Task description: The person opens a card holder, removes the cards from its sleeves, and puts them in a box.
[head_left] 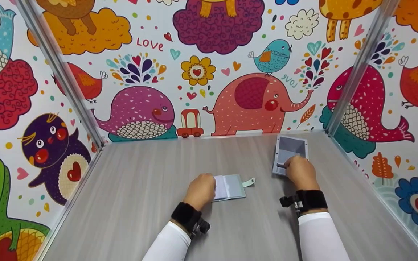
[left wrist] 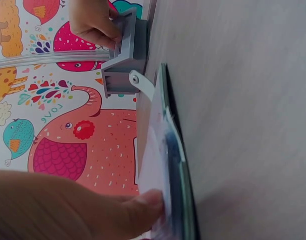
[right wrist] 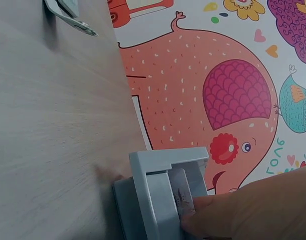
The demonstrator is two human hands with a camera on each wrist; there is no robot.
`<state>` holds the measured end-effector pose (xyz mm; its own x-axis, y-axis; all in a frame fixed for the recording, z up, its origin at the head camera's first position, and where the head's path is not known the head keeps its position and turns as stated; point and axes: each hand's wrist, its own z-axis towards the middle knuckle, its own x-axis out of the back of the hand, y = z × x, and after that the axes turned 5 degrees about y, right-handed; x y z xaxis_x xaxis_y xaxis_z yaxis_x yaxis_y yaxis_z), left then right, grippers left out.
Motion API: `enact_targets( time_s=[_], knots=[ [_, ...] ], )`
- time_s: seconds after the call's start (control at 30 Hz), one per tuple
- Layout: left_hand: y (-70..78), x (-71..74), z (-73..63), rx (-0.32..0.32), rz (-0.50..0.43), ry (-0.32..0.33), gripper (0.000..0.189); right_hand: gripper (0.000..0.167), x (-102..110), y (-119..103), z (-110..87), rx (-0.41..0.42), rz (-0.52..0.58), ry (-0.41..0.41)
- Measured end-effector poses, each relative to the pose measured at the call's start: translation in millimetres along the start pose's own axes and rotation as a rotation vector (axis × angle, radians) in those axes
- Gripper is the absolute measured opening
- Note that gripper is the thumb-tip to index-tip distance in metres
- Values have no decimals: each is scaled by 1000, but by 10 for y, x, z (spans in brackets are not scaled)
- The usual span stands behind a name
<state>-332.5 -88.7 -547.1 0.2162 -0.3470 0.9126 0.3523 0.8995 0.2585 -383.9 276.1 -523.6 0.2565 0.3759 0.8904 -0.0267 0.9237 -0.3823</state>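
A small pale-green card holder [head_left: 235,185] with clear sleeves lies open just in front of my left hand [head_left: 200,190]. That hand grips its left edge, the thumb [left wrist: 149,202] pressed on the sleeves. A strap [head_left: 249,182] with a snap sticks out on the holder's right side. My right hand [head_left: 301,171] is over the near end of an open grey box [head_left: 276,154]. Between its fingers, inside the box's rim, it pinches a thin card-like piece [right wrist: 180,187] with dark marks. My right fingertips are partly hidden by the box and the hand.
The grey wood-grain tabletop [head_left: 140,170] spreads around both hands. Printed cartoon panels [head_left: 151,112] rise at the back and sides, with metal posts [head_left: 350,83] at the corners. The box stands near the back right, close to the rear panel.
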Motion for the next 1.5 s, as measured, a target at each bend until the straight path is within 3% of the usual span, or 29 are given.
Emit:
enact_targets(
  time_s=[0.23, 0.6, 0.83, 0.97, 1.17, 1.5],
  knots=[
    [-12, -8, -2, -5, 4, -5, 16, 23, 26, -12, -7, -4, 2, -56],
    [0, -13, 3, 12, -9, -15, 15, 26, 15, -40, 9, -53, -33, -31],
    [6, -13, -4, 19, 4, -22, 14, 27, -27, -2, 2, 32, -23, 30],
    [5, -8, -6, 20, 5, -23, 14, 23, -20, 2, 7, 46, -23, -4],
    [-1, -11, -3, 21, -2, -18, 15, 17, 5, -8, -3, 3, -18, -89],
    [-2, -12, -4, 25, -2, -22, 18, 23, 21, -34, -4, -25, -4, -149]
  ],
)
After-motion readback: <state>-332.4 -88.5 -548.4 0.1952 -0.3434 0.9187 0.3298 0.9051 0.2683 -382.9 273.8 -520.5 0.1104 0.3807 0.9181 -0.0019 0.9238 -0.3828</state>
